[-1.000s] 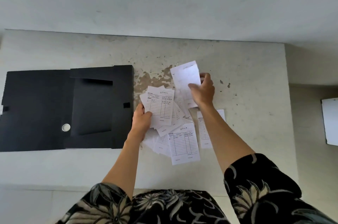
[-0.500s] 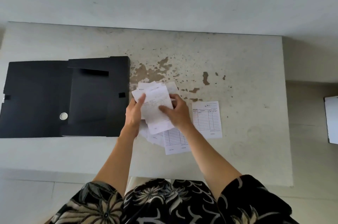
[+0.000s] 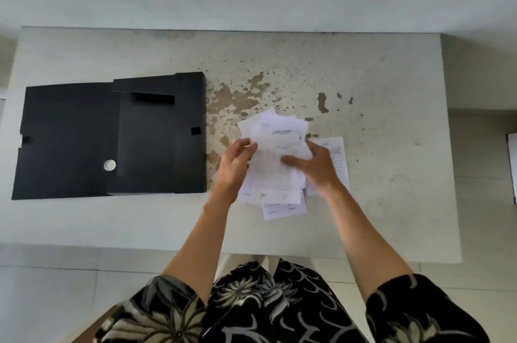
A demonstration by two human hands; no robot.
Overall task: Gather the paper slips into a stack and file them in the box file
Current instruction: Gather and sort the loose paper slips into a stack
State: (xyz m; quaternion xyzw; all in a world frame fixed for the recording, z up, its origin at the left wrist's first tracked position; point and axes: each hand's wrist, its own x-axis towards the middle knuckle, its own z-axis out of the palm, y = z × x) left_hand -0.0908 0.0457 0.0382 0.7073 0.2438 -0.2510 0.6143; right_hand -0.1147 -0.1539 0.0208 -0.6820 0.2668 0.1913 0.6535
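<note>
Head view: slips (image 3: 275,147) (lengthwise away) between hands (image 3: 236,163).

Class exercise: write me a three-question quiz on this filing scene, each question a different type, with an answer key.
1. True or false: the box file lies shut.
2. Which hand's grip is on the paper slips? A left hand only; B right hand only; C both.
3. Fill in: one lone slip lies flat on the table, partly hidden by the ____ hand.

Key: 1 false; 2 C; 3 right.
</note>
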